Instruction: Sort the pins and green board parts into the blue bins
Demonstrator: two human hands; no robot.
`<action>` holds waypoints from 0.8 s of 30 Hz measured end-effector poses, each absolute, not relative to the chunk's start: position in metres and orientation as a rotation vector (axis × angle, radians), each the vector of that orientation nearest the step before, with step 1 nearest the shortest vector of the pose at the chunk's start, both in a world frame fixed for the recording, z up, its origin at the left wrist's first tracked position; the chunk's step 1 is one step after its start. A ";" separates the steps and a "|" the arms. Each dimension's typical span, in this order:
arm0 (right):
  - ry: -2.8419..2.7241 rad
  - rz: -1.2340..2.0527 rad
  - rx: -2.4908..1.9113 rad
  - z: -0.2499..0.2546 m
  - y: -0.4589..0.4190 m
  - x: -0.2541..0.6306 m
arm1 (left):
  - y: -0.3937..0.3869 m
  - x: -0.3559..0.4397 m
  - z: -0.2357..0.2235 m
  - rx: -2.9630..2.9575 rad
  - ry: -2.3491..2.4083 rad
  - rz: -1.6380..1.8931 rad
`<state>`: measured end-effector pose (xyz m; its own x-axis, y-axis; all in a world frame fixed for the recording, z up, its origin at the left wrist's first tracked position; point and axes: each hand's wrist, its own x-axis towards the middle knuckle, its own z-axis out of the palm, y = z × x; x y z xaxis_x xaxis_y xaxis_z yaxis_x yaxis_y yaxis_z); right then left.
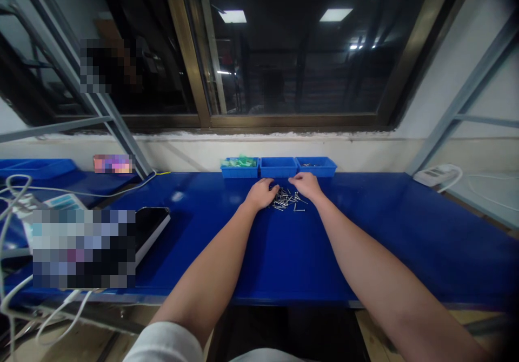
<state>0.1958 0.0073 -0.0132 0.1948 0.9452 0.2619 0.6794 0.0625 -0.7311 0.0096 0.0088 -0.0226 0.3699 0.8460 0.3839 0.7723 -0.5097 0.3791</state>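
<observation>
Left hand [263,193] and right hand [306,185] (grips unclear) touch screws [287,200] before three bins [279,167], one holding green parts [240,161]

Ahead of my left hand [263,193] and right hand [306,185], three small blue plastic bins [279,167] stand in a row against the wall, closing off the far edge. A loose pile of small metal screws [287,200] lies between my hands. The glossy blue surface [365,227] is open to the right; a black flat device [151,228] and white cables [16,189] crowd the left.
</observation>
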 end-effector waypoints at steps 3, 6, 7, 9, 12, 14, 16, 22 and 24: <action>-1.744 0.399 -1.786 -0.016 0.005 0.192 | 0.007 0.012 -0.024 2.536 1.400 0.692; -1.817 0.356 -1.814 -0.019 0.005 0.189 | 0.005 0.012 -0.024 2.562 1.378 0.612; -1.825 0.340 -1.819 -0.019 0.005 0.188 | 0.005 0.012 -0.023 2.570 1.373 0.588; -1.838 0.315 -1.826 -0.021 0.006 0.188 | 0.004 0.012 -0.021 2.579 1.370 0.547; -1.870 0.276 -1.788 -0.024 0.008 0.188 | 0.002 0.013 -0.019 2.584 1.376 0.542; -1.905 0.249 -1.741 -0.025 0.009 0.188 | 0.002 0.013 -0.019 2.583 1.370 0.566; -1.940 0.231 -1.693 -0.027 0.010 0.188 | 0.003 0.013 -0.021 2.568 1.372 0.608; -1.937 0.228 -1.424 -0.025 0.011 0.184 | 0.005 0.014 -0.022 2.580 1.271 0.923; -1.919 0.316 -1.341 -0.022 0.009 0.182 | 0.005 0.014 -0.020 2.602 1.189 0.994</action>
<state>0.1816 0.0090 -0.0220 -0.1598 0.8834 0.4406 0.6952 0.4176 -0.5851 0.0144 0.0047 -0.0200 0.4780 0.7093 0.5181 0.6354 -0.6865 0.3536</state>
